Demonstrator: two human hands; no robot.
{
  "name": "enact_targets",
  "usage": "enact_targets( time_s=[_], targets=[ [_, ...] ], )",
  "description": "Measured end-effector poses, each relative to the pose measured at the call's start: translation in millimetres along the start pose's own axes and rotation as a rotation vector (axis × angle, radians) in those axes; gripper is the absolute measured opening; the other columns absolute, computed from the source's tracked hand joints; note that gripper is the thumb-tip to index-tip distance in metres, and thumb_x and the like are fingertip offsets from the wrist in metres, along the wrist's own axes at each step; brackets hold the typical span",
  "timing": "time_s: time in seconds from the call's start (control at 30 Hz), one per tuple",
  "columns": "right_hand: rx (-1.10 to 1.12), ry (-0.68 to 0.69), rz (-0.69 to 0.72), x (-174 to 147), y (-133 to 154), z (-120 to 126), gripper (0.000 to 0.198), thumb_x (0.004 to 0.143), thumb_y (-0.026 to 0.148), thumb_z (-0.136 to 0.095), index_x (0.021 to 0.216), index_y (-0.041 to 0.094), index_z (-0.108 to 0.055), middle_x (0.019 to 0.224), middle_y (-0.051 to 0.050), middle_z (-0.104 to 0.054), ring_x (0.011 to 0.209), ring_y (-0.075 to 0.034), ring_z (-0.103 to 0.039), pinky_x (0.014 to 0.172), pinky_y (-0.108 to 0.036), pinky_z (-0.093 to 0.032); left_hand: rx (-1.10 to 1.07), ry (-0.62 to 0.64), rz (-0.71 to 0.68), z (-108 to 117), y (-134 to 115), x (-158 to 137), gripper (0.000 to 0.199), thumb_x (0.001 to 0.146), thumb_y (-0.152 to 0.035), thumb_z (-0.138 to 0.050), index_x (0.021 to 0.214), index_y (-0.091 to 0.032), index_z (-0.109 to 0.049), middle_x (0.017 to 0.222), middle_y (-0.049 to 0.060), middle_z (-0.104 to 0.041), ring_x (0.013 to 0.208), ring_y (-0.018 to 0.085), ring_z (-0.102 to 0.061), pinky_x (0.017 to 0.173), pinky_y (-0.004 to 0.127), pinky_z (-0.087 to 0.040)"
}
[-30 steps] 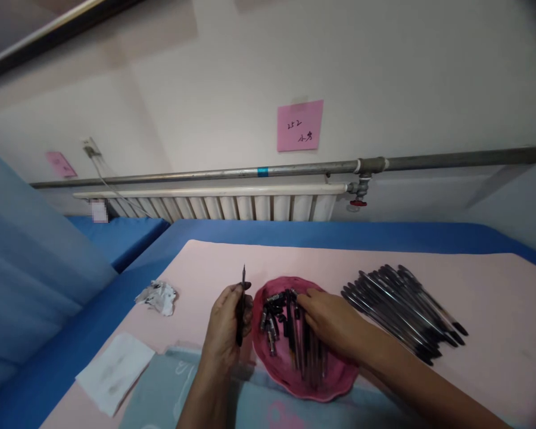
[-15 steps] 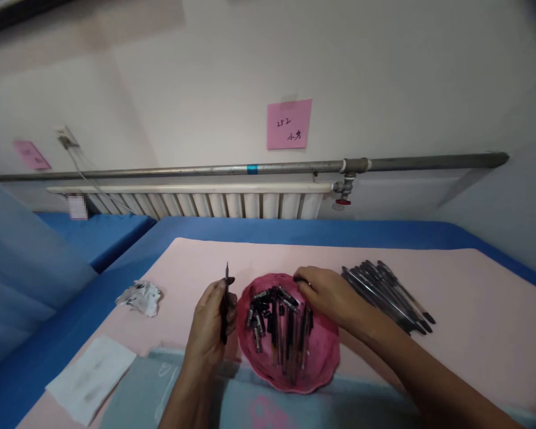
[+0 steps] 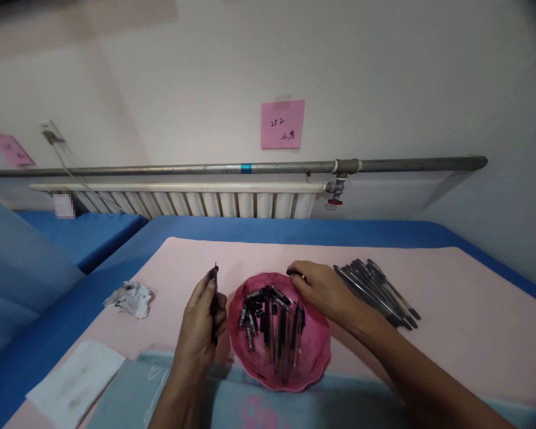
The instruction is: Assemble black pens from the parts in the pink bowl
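Fingers (image 3: 222, 301) of the left hand (image 3: 200, 325) pinch a dark pen (image 3: 215, 305), point up, at lower centre of the frame, just left of the pink bowl (image 3: 320, 357). The right hand (image 3: 317, 289) curls at the bowl's upper-right rim (whether it pinches something dark, I cannot tell); leaning there could tip the pen parts (image 3: 286, 333) out.
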State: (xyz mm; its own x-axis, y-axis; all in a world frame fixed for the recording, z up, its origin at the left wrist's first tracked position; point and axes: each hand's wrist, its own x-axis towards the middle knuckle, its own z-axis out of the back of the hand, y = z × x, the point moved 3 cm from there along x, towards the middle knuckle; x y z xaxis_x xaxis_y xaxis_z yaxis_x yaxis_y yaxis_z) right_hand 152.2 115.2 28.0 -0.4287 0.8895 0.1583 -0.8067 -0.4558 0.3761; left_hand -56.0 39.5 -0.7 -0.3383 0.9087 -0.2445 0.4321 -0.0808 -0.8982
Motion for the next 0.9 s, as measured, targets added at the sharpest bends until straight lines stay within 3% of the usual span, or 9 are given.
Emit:
enact_targets(
  time_s=[0.23,0.53,0.8,0.9],
  targets=[
    [0.011,0.121,0.140,-4,9,-21,0.025,0.086,0.014,-0.041,0.094,0.015,-0.064,0.089,-0.007,-0.064,0.083,-0.017,-0.056,0.075,-0.027,-0.040,0.014,0.010,0.008,-2,-3,-2,0.041,0.071,-0.044,-0.065,0.104,-0.021,-0.055,0.053,-0.009,-0.044,0.034,0.000,-0.027,0.036,0.013,-0.013],
    [-0.085,0.099,0.375,-11,21,-59,0.050,0.075,0.003,-0.045,0.121,0.021,-0.055,0.120,-0.009,-0.056,0.104,-0.023,-0.045,0.090,-0.040,-0.036,0.036,0.027,0.027,-3,0,-3,0.047,0.070,-0.044,-0.067,0.109,-0.021,-0.055,0.055,-0.008,-0.047,0.034,0.001,-0.028,0.035,0.014,-0.015],
    [-0.108,0.186,0.354,-10,28,-51,0.026,0.076,0.004,-0.046,0.084,0.018,-0.066,0.092,-0.006,-0.065,0.089,-0.021,-0.048,0.083,-0.037,-0.036,0.035,0.039,0.039,-4,1,-3,0.052,0.067,-0.045,-0.068,0.111,-0.021,-0.056,0.055,-0.007,-0.048,0.034,0.001,-0.026,0.035,0.014,-0.014],
    [-0.090,0.174,0.326,-10,28,-50,0.028,0.078,0.005,-0.044,0.089,0.018,-0.066,0.093,-0.007,-0.065,0.090,-0.021,-0.049,0.082,-0.036,-0.037,0.042,0.035,0.036,-3,1,-3,0.052,0.068,-0.045,-0.067,0.112,-0.020,-0.055,0.055,-0.007,-0.049,0.034,0.001,-0.026,0.035,0.014,-0.015]
  ],
)
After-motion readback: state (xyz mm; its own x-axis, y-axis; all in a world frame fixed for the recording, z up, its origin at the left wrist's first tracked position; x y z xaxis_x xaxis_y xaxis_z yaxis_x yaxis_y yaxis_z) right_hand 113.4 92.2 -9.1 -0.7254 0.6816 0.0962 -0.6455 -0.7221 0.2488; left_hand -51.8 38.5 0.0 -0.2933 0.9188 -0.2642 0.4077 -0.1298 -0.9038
